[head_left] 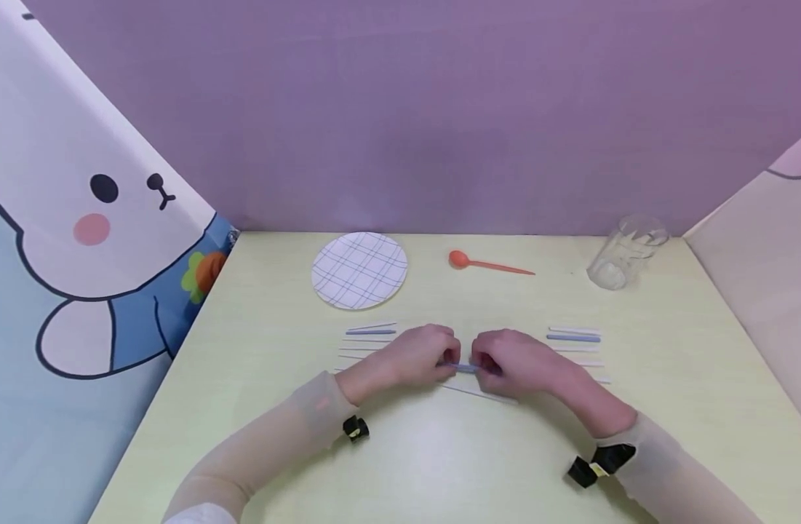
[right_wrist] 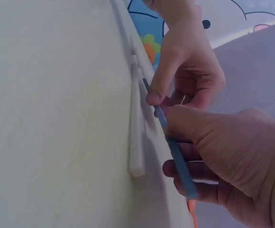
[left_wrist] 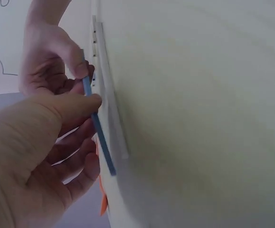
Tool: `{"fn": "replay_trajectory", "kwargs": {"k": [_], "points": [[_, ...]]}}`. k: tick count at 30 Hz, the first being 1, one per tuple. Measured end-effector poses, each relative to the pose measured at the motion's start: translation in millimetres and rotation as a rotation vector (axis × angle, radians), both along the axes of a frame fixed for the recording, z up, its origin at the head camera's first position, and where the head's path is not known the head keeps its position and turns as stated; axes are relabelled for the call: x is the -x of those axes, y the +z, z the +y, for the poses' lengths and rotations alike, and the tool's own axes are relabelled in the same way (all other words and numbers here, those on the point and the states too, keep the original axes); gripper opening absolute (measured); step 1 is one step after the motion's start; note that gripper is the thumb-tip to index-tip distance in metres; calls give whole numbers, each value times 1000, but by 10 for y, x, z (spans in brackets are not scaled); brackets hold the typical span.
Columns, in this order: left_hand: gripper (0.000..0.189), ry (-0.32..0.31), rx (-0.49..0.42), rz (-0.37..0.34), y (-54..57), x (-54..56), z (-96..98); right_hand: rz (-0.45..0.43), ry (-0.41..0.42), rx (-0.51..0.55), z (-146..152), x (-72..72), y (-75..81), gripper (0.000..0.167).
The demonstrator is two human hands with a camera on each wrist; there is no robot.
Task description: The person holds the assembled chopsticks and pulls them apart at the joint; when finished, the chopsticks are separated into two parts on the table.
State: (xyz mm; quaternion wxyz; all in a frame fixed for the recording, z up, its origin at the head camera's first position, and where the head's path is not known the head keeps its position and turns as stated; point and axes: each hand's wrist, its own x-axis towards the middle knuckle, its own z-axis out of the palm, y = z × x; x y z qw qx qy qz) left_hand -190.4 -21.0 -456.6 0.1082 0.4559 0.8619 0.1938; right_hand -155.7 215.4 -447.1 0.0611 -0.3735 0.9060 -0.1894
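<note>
My left hand and right hand meet near the middle of the table, a small gap between them. Both pinch one thin blue stick between thumb and fingers. In the left wrist view the blue stick slants past both thumbs, raised off the tabletop. Seen from the right wrist, the same stick runs along my curled right fingers. A white stick lies on the table just in front of the hands. White and blue sticks lie in rows behind the forearms, partly hidden by them.
A round plate with a blue checked pattern stands at the back left. To its right lies an orange spoon. A clear glass stands at the back right. A purple cloth hangs behind the table.
</note>
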Motion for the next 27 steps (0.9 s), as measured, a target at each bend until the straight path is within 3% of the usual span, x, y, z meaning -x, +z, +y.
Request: {"fn": "replay_trajectory", "kwargs": {"k": [6,13,27], "points": [[3,48,-144,9,141,49,-38,86,-28,76,22,64,173,17],[4,74,-253,94,236,76,-71,128,-40,154,43,91,334,5],[7,70,-242,170,231,57,-103,143,-15,159,54,81,349,6]]}}
